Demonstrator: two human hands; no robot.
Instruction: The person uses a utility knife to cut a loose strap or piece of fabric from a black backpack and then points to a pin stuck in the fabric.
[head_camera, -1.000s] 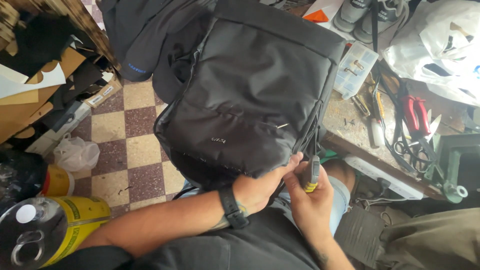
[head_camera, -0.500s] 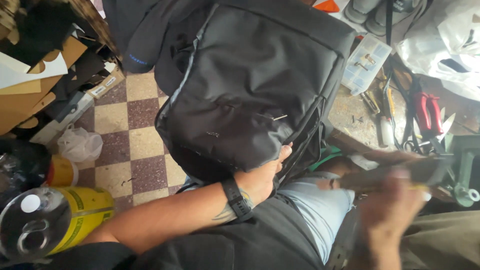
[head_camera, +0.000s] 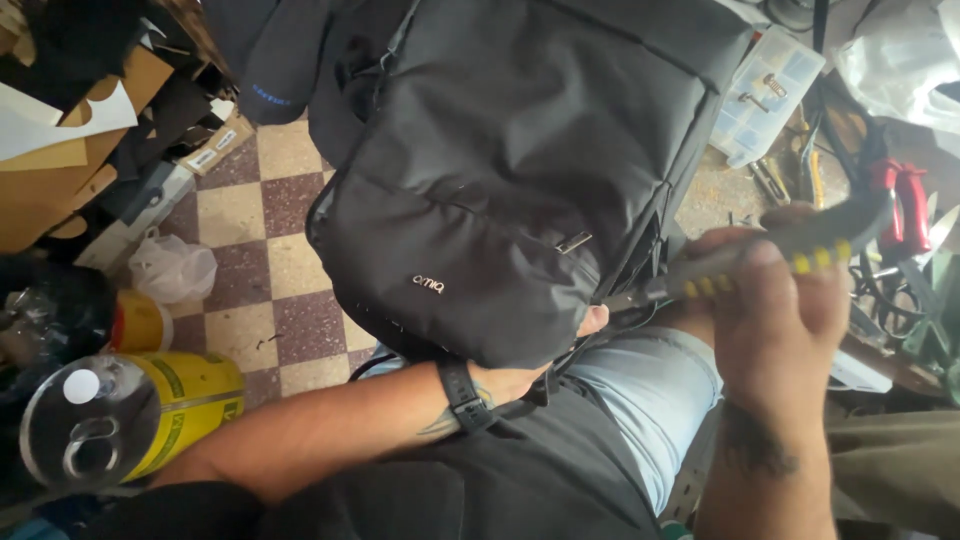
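Observation:
A large black backpack (head_camera: 520, 170) rests on my lap and against the workbench, its front pocket with a metal zipper pull (head_camera: 574, 242) facing up. My left hand (head_camera: 535, 368), with a black band on the wrist, is tucked under the bag's lower edge and grips it; only the thumb shows. My right hand (head_camera: 775, 310) is raised close to the camera at the right, closed around a black-and-yellow handled tool (head_camera: 770, 258) whose metal tip points at the bag's lower right edge.
A clear plastic compartment box (head_camera: 765, 95) and red-handled pliers (head_camera: 905, 195) lie on the cluttered workbench at right. A yellow can (head_camera: 150, 410), a plastic bag (head_camera: 172, 268) and cardboard scraps (head_camera: 60, 170) crowd the checkered floor at left.
My right hand left the bag's lower edge, swung out to the right and came up nearer the camera, now holding the black-and-yellow tool. The left hand kept its grip on the bag.

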